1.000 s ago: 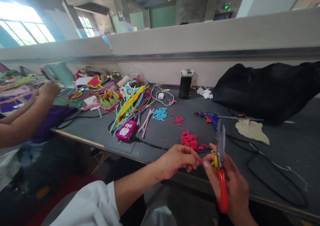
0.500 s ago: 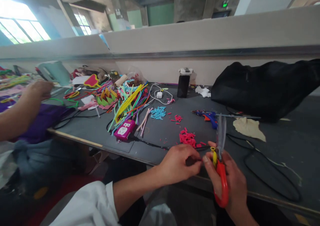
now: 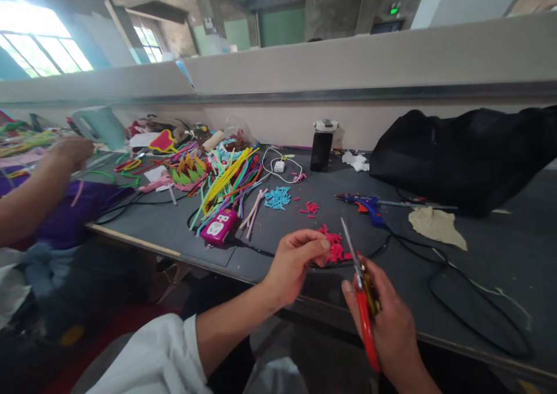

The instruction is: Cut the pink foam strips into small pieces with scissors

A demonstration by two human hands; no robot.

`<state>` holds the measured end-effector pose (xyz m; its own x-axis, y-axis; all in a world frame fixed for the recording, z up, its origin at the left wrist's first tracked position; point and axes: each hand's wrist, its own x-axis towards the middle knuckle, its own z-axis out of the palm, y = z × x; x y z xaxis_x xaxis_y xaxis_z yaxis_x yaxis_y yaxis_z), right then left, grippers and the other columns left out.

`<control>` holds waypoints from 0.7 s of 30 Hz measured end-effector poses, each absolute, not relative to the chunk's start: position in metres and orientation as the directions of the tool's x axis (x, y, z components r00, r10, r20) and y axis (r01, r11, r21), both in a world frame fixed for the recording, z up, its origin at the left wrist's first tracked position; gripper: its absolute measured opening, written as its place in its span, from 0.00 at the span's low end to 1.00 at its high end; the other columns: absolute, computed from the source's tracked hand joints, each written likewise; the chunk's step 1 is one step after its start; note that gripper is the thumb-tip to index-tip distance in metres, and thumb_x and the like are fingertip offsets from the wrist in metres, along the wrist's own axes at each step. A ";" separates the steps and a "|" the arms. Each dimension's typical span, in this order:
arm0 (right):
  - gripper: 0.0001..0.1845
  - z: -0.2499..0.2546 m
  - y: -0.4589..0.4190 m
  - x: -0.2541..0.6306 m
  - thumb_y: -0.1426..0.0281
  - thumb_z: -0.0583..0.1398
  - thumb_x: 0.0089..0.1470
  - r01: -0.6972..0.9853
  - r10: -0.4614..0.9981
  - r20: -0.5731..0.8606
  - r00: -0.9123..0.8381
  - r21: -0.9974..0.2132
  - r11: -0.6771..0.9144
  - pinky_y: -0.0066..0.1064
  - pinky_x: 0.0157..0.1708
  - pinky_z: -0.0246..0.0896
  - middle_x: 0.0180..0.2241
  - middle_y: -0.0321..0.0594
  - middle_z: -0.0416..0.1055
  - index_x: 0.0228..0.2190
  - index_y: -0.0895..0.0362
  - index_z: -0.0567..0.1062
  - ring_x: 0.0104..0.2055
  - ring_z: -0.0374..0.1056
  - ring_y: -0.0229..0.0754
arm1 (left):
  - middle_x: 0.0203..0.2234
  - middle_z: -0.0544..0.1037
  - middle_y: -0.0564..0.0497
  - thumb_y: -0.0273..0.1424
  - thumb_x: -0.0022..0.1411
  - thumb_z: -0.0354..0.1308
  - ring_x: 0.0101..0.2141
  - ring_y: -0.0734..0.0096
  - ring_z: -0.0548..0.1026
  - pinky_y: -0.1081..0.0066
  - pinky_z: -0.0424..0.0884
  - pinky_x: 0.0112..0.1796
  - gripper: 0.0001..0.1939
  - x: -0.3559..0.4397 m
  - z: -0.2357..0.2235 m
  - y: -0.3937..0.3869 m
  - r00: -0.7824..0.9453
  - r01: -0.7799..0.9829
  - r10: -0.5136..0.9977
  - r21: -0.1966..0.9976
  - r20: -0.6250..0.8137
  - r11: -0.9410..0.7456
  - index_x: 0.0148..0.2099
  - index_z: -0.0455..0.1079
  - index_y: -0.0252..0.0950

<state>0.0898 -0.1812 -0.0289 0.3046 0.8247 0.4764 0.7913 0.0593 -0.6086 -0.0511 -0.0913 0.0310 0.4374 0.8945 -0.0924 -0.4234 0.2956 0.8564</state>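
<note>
My left hand (image 3: 293, 266) is over the table's front part, thumb and fingers pinched together at the edge of a pile of short red pieces (image 3: 336, 249). What its fingertips hold, if anything, is hidden. A pair of scissors (image 3: 364, 318) with red handles is in my right hand (image 3: 389, 318), blades angled up and left beside the red pile. Something yellow shows between the handle and the fingers; its kind is unclear. Farther back are a few loose red pieces (image 3: 311, 208) and a heap of short blue pieces (image 3: 277, 198).
A magenta box (image 3: 219, 227) with a cable sits left, by a heap of colourful pipe cleaners (image 3: 228, 176). A blue glue gun (image 3: 369, 208), a beige scrap (image 3: 437, 227) and a black bag (image 3: 461, 156) lie right. A bottle (image 3: 322, 147) stands behind. Another person's arm (image 3: 43, 185) reaches in at left.
My left hand has moved up and left from beside the right hand to the red pile. My right hand has turned, so the scissors now tilt left instead of pointing upright.
</note>
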 end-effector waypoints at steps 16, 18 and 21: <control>0.21 -0.035 -0.180 0.092 0.60 0.54 0.60 0.920 0.809 0.573 0.129 -0.374 0.118 0.29 0.38 0.71 0.41 0.44 0.77 0.50 0.58 0.70 0.39 0.76 0.42 | 0.21 0.75 0.53 0.30 0.51 0.67 0.23 0.80 0.70 0.78 0.64 0.27 0.07 -0.056 0.034 -0.090 0.449 -0.457 0.891 0.837 -0.075 0.300 0.28 0.75 0.31; 0.20 -0.035 -0.181 0.093 0.60 0.54 0.60 0.917 0.807 0.578 0.124 -0.378 0.129 0.29 0.39 0.71 0.41 0.43 0.77 0.50 0.57 0.70 0.39 0.76 0.41 | 0.21 0.75 0.53 0.30 0.51 0.67 0.23 0.81 0.70 0.78 0.64 0.27 0.07 -0.056 0.033 -0.090 0.446 -0.457 0.892 0.838 -0.074 0.299 0.28 0.75 0.32; 0.21 -0.035 -0.182 0.094 0.61 0.55 0.60 0.911 0.808 0.577 0.118 -0.386 0.143 0.29 0.40 0.71 0.42 0.43 0.77 0.50 0.57 0.71 0.40 0.76 0.42 | 0.21 0.75 0.53 0.29 0.50 0.68 0.22 0.81 0.70 0.79 0.64 0.26 0.06 -0.057 0.035 -0.088 0.441 -0.446 0.895 0.848 -0.071 0.287 0.28 0.75 0.32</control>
